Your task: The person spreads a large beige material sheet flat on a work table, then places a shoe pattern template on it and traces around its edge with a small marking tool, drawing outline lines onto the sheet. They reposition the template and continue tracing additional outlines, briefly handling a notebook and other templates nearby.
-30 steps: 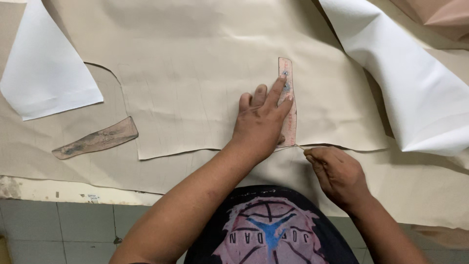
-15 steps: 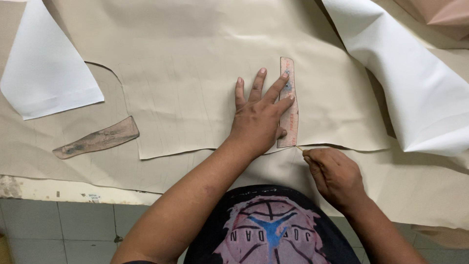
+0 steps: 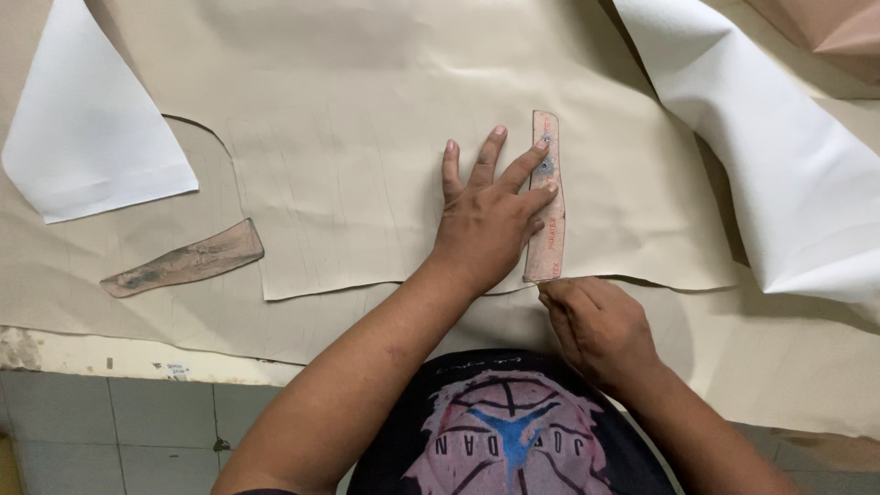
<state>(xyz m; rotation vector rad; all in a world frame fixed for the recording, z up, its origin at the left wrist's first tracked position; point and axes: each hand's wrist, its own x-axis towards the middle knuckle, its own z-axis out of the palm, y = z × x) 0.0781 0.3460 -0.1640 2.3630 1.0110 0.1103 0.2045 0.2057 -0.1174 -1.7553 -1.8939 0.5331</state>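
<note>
Left hand [image 3: 490, 220] spread flat pinning narrow pinkish card template [image 3: 547, 197] on beige leather sheet [image 3: 367, 119], right hand [image 3: 591, 321] pinched at template's bottom edge, tool hidden; tracing apparently barely started.

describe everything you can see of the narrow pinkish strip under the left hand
The pattern strip is a long, narrow, pinkish-tan template, like worn cardboard, with rounded ends and grey smudges near the top. It lies flat, running away from the person, on the beige sheet near its cut lower edge. The left hand presses it with spread fingers; the right hand meets its lower end.
</note>
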